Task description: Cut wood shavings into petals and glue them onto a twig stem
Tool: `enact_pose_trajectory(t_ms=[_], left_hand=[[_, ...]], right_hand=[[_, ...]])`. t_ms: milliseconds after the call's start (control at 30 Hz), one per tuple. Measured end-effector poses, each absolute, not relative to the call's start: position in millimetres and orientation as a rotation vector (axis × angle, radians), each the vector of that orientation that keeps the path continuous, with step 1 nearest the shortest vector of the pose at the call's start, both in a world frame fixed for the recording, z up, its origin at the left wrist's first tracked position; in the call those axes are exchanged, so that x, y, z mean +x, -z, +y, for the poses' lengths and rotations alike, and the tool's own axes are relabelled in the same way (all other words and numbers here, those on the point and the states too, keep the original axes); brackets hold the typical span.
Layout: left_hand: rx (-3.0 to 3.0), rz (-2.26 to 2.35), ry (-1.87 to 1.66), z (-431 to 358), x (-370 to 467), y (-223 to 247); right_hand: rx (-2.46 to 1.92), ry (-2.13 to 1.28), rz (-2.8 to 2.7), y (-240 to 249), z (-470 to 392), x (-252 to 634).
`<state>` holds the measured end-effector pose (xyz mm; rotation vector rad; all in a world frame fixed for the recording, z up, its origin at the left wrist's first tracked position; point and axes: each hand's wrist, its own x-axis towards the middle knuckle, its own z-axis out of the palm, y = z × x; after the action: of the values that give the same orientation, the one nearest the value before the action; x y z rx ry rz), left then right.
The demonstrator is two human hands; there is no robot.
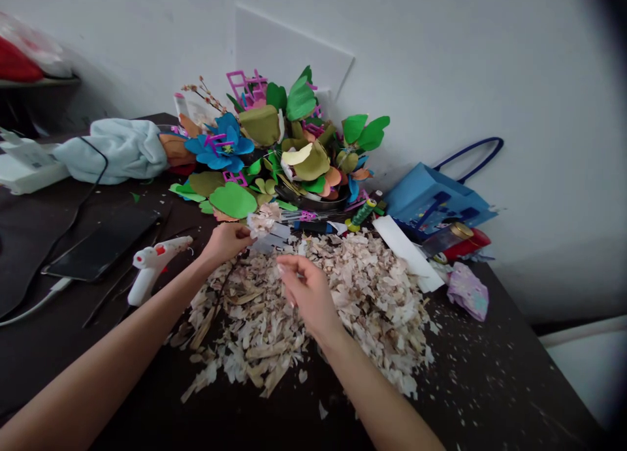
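Note:
My left hand (226,244) is closed in a pinch at the edge of a pale pink flower of dried petals (264,220). It holds the flower above the far edge of a wide heap of dried petals (372,288). Closer to me, my right hand (306,288) hovers over that heap with thumb and forefinger together. Something small and pale may be at its fingertips, but I cannot make it out. A translucent sheet (268,241) lies just behind the flower.
A white glue gun (153,265) and a dark tablet (102,245) with a cable lie left. Behind the heap stand colourful craft flowers (308,160) and a green thread spool (363,212). On the right are a white strip (409,252), a blue bag (434,200) and a purple pouch (469,291).

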<state>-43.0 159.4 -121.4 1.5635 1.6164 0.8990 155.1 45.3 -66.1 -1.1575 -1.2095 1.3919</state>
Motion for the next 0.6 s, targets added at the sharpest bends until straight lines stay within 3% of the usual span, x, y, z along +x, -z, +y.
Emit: enact_pose_trajectory(t_ms=[267,600], left_hand=[[1.568,1.607,-0.908,160,-44,119],[1.569,1.607,-0.92,163,-47,122]], right_hand=[[-1.225,-1.661,-0.904,92,113,109],[-1.255,-1.431,-0.949,115,121,99]])
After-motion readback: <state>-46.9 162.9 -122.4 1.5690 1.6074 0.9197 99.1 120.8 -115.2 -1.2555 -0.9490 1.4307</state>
